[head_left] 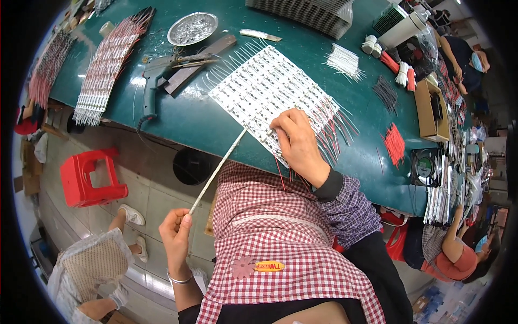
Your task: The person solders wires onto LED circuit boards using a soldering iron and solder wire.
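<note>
My left hand [177, 232] is closed around the lower end of a long, thin, whitish rod [218, 171]. The rod slants up to the near left edge of a white circuit board panel [270, 81], where its tip meets the board. Rows of small dark components cover the panel; thin white wires fan from its far left side and red and white wires from its right. Over the panel's near right part rests my right hand [299, 141], fingers curled and thumb against the index finger. Whatever is between those fingertips is hidden.
Left of the panel lie a teal glue gun [151, 89], a dark metal bar [199, 65] and a foil-lined bowl [192, 29]. Bundles of white wires [344, 62] and red wires [394, 143] lie right. A red stool [93, 177] stands on the floor. Other people are nearby.
</note>
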Demonstrator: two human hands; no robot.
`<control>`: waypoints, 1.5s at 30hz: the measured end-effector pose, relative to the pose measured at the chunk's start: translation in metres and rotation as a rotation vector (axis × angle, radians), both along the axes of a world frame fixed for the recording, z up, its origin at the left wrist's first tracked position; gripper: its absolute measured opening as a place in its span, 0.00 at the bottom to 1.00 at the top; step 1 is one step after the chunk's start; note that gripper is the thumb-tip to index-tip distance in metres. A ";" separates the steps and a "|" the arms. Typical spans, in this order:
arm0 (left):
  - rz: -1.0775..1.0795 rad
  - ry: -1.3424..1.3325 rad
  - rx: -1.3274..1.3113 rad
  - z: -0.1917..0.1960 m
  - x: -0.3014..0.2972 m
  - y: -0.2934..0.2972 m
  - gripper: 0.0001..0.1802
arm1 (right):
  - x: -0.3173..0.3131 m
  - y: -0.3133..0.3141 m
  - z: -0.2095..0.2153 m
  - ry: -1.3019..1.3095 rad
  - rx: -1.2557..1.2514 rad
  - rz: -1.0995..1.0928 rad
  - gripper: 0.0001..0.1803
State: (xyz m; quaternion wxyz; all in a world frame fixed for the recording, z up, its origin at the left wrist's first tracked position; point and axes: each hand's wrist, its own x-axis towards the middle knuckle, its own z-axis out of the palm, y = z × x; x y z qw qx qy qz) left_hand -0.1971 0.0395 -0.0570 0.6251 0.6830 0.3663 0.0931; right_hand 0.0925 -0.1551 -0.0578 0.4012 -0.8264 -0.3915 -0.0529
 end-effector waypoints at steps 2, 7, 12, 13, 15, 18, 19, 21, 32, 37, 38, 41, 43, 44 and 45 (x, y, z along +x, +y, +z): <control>-0.003 -0.016 0.020 -0.002 0.002 -0.001 0.08 | 0.001 -0.001 0.001 -0.011 0.012 0.007 0.07; 0.021 -0.033 0.038 -0.003 0.006 -0.003 0.08 | 0.002 -0.002 -0.001 -0.012 0.033 0.038 0.07; -0.008 -0.025 0.012 0.002 0.003 0.003 0.08 | 0.002 -0.004 0.003 0.010 0.020 0.048 0.07; -0.010 -0.023 0.013 0.002 0.002 0.004 0.08 | 0.002 -0.004 0.002 0.012 0.022 0.046 0.07; -0.009 -0.027 0.017 0.003 0.000 0.004 0.08 | 0.002 -0.004 0.002 0.002 0.028 0.057 0.07; 0.004 -0.031 0.037 0.005 -0.003 0.004 0.09 | 0.002 -0.004 0.003 0.005 0.010 0.053 0.07; 0.003 -0.030 0.037 0.007 -0.001 0.003 0.09 | 0.003 -0.004 0.002 0.007 0.011 0.052 0.07; 0.008 -0.022 0.015 0.011 0.009 0.001 0.07 | 0.004 -0.005 0.001 -0.022 0.018 0.055 0.07; -0.023 -0.001 0.064 0.016 0.009 0.003 0.08 | 0.004 -0.006 0.001 0.026 0.030 0.056 0.07; -0.020 -0.030 0.079 0.013 0.025 -0.004 0.08 | 0.004 -0.005 0.002 0.000 0.032 0.061 0.07; -0.037 -0.025 0.085 0.011 0.028 -0.005 0.08 | 0.004 -0.005 0.002 0.012 0.028 0.064 0.07; -0.056 -0.040 0.095 0.008 0.034 -0.007 0.07 | 0.004 -0.006 -0.002 0.042 0.040 0.063 0.07; -0.052 -0.058 0.097 0.005 0.037 -0.009 0.07 | 0.003 -0.006 -0.002 0.061 0.053 0.066 0.07; -0.062 -0.059 0.117 0.003 0.040 -0.010 0.07 | 0.003 -0.006 -0.001 0.047 0.049 0.067 0.07; -0.073 -0.060 0.137 0.002 0.043 -0.011 0.08 | 0.003 -0.006 0.001 0.032 0.045 0.066 0.08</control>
